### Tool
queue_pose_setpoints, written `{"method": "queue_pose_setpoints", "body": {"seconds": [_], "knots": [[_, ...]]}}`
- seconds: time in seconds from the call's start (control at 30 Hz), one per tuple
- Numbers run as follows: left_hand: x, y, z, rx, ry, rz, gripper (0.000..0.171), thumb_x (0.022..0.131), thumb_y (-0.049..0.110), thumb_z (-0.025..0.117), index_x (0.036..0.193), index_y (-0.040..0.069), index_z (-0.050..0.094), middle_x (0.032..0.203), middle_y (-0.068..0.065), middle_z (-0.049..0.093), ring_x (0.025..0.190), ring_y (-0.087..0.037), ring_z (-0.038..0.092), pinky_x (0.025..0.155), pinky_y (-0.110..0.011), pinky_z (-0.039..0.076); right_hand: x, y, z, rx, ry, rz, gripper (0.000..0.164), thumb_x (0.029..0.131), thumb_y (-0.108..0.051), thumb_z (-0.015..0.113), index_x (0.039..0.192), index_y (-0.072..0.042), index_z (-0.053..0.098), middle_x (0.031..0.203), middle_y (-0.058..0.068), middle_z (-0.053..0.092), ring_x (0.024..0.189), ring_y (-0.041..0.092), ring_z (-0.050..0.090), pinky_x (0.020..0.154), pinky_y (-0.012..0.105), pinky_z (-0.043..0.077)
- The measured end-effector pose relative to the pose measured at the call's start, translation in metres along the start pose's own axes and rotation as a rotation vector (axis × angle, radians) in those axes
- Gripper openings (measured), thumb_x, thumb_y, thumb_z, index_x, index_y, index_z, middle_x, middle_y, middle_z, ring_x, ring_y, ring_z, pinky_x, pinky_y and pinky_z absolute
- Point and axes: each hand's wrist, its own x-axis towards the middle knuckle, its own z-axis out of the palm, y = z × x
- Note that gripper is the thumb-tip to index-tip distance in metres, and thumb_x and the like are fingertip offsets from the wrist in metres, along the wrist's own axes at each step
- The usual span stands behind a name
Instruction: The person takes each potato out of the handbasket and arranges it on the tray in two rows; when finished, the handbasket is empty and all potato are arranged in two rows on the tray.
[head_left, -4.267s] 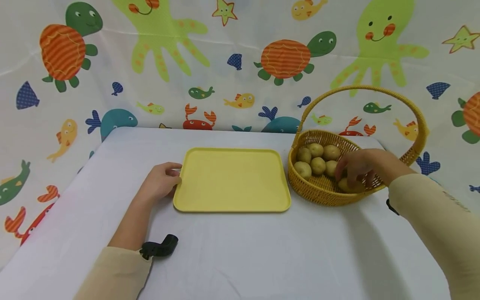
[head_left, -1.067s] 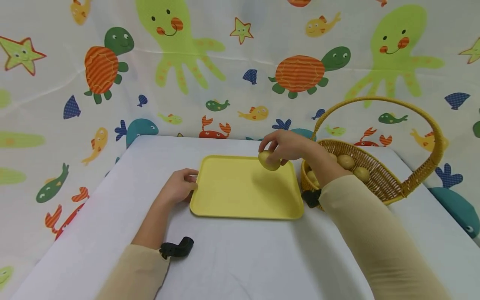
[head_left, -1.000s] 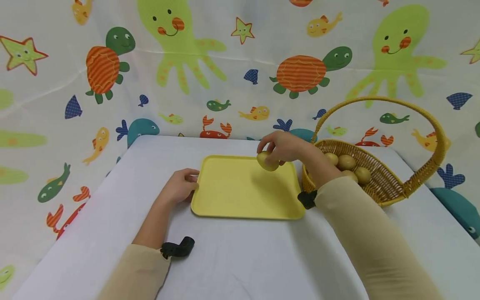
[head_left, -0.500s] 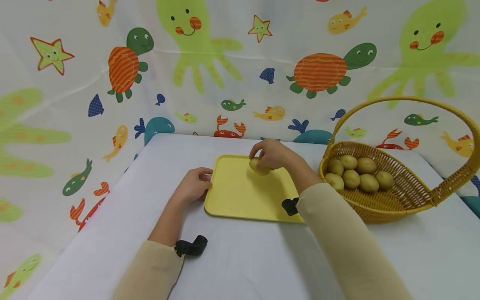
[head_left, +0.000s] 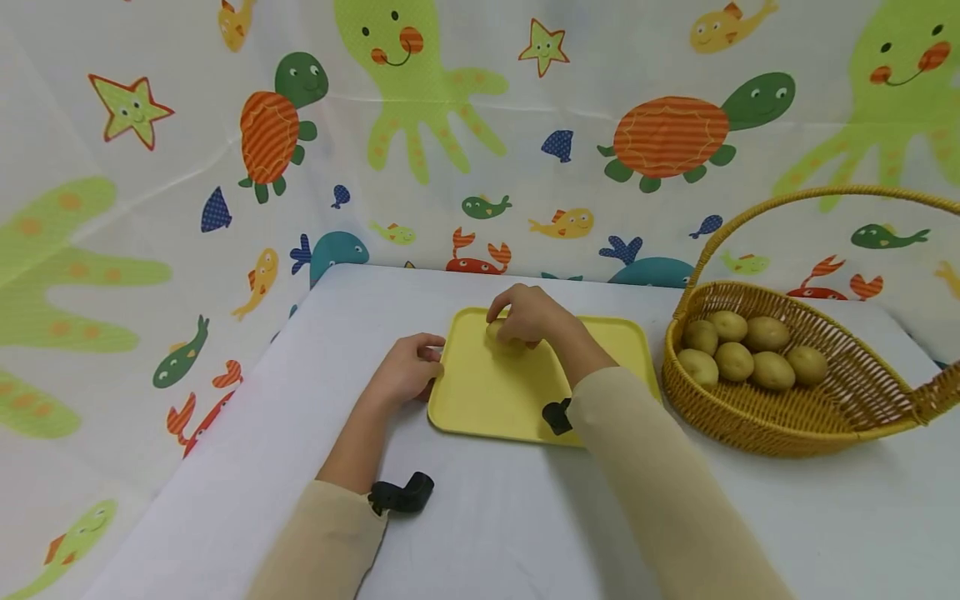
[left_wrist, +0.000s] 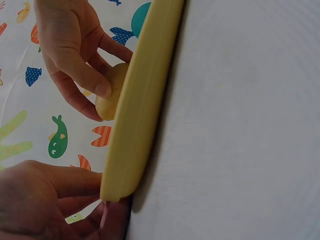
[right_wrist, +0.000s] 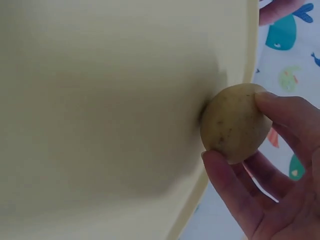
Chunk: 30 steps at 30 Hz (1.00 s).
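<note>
A yellow tray (head_left: 487,400) lies on the white tabletop. My right hand (head_left: 525,315) pinches a potato (right_wrist: 235,122) between thumb and fingers, over the far left part of the tray. In the right wrist view the potato is close over the tray surface, its shadow right beside it. My left hand (head_left: 408,367) holds the tray's left edge; in the left wrist view one digit meets the rim and a pinker fingertip (left_wrist: 115,217) sits low by the table. The wicker basket (head_left: 787,433) at the right holds several potatoes (head_left: 772,371).
The basket's tall handle (head_left: 825,193) arches above it, next to the tray's right side. Behind the table hangs a cloth (head_left: 480,125) printed with sea animals. White tabletop (head_left: 480,533) extends in front of the tray.
My right hand took a potato from the basket and carried it left over the tray, then lower toward its far left part. The left hand stays at the tray's edge. The head view shifted right.
</note>
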Motion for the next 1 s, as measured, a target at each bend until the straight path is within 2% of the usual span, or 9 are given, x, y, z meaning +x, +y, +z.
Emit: {"method": "queue_pose_setpoints", "body": {"seconds": [0.13, 0.27, 0.37, 0.47, 0.7, 1.0], "knots": [[0.000, 0.002, 0.000, 0.021, 0.005, -0.019, 0.049, 0.099, 0.008, 0.058, 0.148, 0.011, 0.053, 0.127, -0.014, 0.058, 0.097, -0.025, 0.063, 0.066, -0.027, 0.058, 0.007, -0.002, 0.005, 0.048, 0.033, 0.009, 0.034, 0.092, -0.013, 0.070, 0.125, -0.018, 0.073, 0.123, 0.011, 0.060, 0.081, 0.021, 0.059, 0.072, 0.034, 0.061], [0.000, 0.002, 0.001, 0.024, -0.005, -0.015, 0.049, 0.099, 0.008, 0.058, 0.148, 0.010, 0.053, 0.127, -0.015, 0.058, 0.097, -0.026, 0.063, 0.067, -0.027, 0.058, 0.011, -0.003, 0.009, 0.071, 0.085, 0.003, 0.036, 0.093, -0.011, 0.067, 0.128, -0.017, 0.073, 0.124, 0.011, 0.061, 0.078, 0.022, 0.059, 0.068, 0.030, 0.056], [-0.001, 0.001, 0.002, 0.013, -0.007, -0.014, 0.049, 0.099, 0.008, 0.058, 0.148, 0.010, 0.053, 0.127, -0.015, 0.059, 0.096, -0.025, 0.063, 0.067, -0.028, 0.058, 0.013, -0.005, 0.011, 0.069, 0.093, -0.001, 0.036, 0.093, -0.011, 0.065, 0.129, -0.017, 0.072, 0.124, 0.010, 0.062, 0.082, 0.023, 0.059, 0.068, 0.029, 0.052], [-0.001, 0.001, 0.000, 0.002, -0.008, -0.013, 0.049, 0.099, 0.008, 0.058, 0.148, 0.010, 0.053, 0.128, -0.015, 0.058, 0.097, -0.026, 0.063, 0.068, -0.028, 0.059, 0.013, -0.008, 0.012, 0.048, 0.093, -0.017, 0.038, 0.094, -0.012, 0.062, 0.131, -0.018, 0.070, 0.128, 0.009, 0.061, 0.093, 0.023, 0.058, 0.076, 0.030, 0.051], [-0.002, 0.003, -0.002, 0.022, -0.002, 0.004, 0.051, 0.099, 0.008, 0.057, 0.149, 0.009, 0.051, 0.130, -0.016, 0.057, 0.102, -0.028, 0.062, 0.072, -0.028, 0.060, 0.012, -0.009, 0.007, -0.016, 0.094, -0.073, 0.046, 0.094, -0.013, 0.060, 0.140, -0.020, 0.064, 0.140, 0.013, 0.059, 0.122, 0.030, 0.056, 0.104, 0.042, 0.049], [-0.001, 0.003, 0.001, 0.026, -0.011, 0.002, 0.051, 0.099, 0.007, 0.056, 0.150, 0.009, 0.051, 0.131, -0.017, 0.056, 0.104, -0.028, 0.062, 0.072, -0.028, 0.059, 0.002, -0.008, -0.006, -0.042, 0.083, -0.087, 0.050, 0.095, -0.013, 0.064, 0.144, -0.019, 0.060, 0.146, 0.016, 0.057, 0.124, 0.029, 0.056, 0.104, 0.043, 0.051]]}}
